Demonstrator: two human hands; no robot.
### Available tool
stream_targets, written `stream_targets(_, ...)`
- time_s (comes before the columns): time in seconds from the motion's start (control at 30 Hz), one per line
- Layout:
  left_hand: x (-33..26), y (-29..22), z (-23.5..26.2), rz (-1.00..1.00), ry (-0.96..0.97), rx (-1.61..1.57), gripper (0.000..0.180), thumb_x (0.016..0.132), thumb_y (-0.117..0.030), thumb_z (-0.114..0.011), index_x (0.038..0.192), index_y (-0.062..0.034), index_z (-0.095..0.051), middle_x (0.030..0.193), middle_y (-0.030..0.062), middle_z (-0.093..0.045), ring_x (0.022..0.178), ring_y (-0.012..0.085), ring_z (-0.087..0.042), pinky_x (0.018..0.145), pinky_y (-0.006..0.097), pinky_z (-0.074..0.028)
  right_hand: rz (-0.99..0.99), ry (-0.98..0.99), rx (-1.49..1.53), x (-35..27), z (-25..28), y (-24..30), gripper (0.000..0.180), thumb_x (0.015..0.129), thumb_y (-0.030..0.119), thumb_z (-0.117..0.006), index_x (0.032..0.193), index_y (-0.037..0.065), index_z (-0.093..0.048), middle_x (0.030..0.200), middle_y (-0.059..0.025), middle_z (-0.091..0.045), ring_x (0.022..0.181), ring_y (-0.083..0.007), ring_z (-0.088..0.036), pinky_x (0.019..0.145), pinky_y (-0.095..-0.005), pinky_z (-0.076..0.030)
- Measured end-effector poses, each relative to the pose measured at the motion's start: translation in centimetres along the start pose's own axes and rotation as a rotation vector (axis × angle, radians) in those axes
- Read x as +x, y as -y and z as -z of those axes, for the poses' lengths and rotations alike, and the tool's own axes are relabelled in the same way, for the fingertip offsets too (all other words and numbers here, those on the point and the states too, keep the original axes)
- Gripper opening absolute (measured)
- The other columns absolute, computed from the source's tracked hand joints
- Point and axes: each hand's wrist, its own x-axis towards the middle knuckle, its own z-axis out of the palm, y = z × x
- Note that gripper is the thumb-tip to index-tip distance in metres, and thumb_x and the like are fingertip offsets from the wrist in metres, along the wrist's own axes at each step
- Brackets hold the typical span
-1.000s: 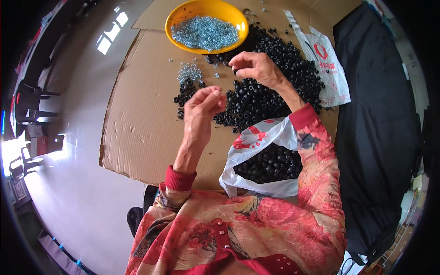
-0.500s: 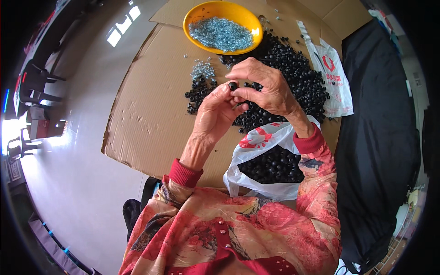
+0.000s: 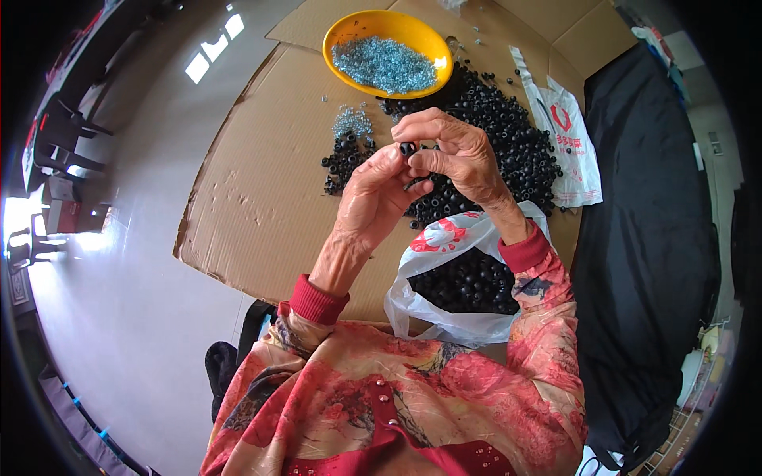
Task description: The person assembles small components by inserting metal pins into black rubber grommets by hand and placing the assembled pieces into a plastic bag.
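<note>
A small round black piece with a hole [image 3: 408,149] sits pinched between the thumb and fingers of my left hand [image 3: 371,188]. My right hand [image 3: 456,151] closes on the same piece from the other side, its thumb and fingertips meeting there; whether it also holds a tiny part is hidden. Under and beyond my hands lies a wide heap of black ring-like pieces [image 3: 524,147]. A smaller cluster of black pieces [image 3: 343,163] lies left of my hands, next to a little pile of clear bluish bits [image 3: 352,121].
A yellow bowl [image 3: 335,70] of clear bluish bits stands at the far side of the cardboard sheet [image 3: 246,166]. Close to my body, an opened white plastic bag [image 3: 401,297] holds black pieces. A flat white bag [image 3: 583,151] lies right of the heap, beside black cloth [image 3: 651,238].
The black piece has turned between my fingers, so its hole now faces more toward me. Both hands stay together in nearly the same place; the view has shifted slightly.
</note>
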Motion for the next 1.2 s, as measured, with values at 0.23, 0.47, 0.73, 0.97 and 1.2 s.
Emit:
stream_targets(0.23, -0.2, 0.1, 0.1, 0.000, 0.011, -0.040, 0.018, 0.088, -0.020, -0.056, 0.098, -0.0053, -0.058, 0.091, 0.0024, -0.059, 0.085, 0.0136, -0.057, 0.081, 0.037, -0.048, 0.041, 0.006, -0.045, -0.3, -0.3, 0.0, 0.021, 0.079, 0.004, -0.062, 0.099, 0.007, -0.063, 0.102, -0.0064, -0.058, 0.090, -0.0156, -0.058, 0.077, -0.0271, -0.050)
stream_targets(0.47, 0.3, -0.6, 1.3, -0.079, 0.012, 0.058, 0.019, 0.087, -0.019, -0.055, 0.096, -0.0025, -0.057, 0.092, 0.0048, -0.059, 0.084, 0.0155, -0.057, 0.079, 0.037, -0.049, 0.242, 0.086, -0.434, 0.8, 0.0, -0.3, 0.026, 0.077, 0.007, -0.064, 0.102, 0.006, -0.061, 0.098, -0.0080, -0.060, 0.090, -0.0175, -0.058, 0.077, -0.0292, -0.049)
stream_targets(0.73, 0.4, -5.0, 4.3, -0.296, -0.060, 0.021, 0.016, 0.086, -0.018, -0.056, 0.091, -0.0033, -0.059, 0.082, 0.0070, -0.060, 0.080, 0.0172, -0.057, 0.076, 0.035, -0.048, -0.165, -0.035, -0.695, 2.8, 4.6, -5.5, 0.013, 0.076, 0.008, -0.061, 0.087, 0.004, -0.065, 0.079, -0.0087, -0.066, 0.071, -0.0134, -0.063, 0.065, -0.0259, -0.049)
stream_targets(0.97, 0.8, -5.5, 5.6, -0.286, -0.118, 0.019, 0.014, 0.086, -0.017, -0.055, 0.089, -0.0046, -0.060, 0.085, 0.0058, -0.059, 0.081, 0.0169, -0.055, 0.077, 0.035, -0.047, -0.065, 0.014, -0.839, 3.1, 4.5, -11.0, 0.012, 0.075, 0.006, -0.051, 0.079, 0.000, -0.061, 0.075, -0.0153, -0.063, 0.072, -0.0315, -0.062, 0.067, -0.0376, -0.049)
stream_targets(1.2, 1.3, -4.6, 6.0, -0.245, -0.135, 0.058, 0.015, 0.087, -0.018, -0.055, 0.092, -0.0042, -0.059, 0.087, 0.0063, -0.060, 0.080, 0.0162, -0.055, 0.077, 0.035, -0.047, -0.097, 0.136, -0.938, 3.4, 4.7, -11.9, 0.020, 0.075, 0.008, -0.051, 0.089, 0.003, -0.063, 0.078, -0.0165, -0.063, 0.075, -0.0328, -0.062, 0.070, -0.0386, -0.050)
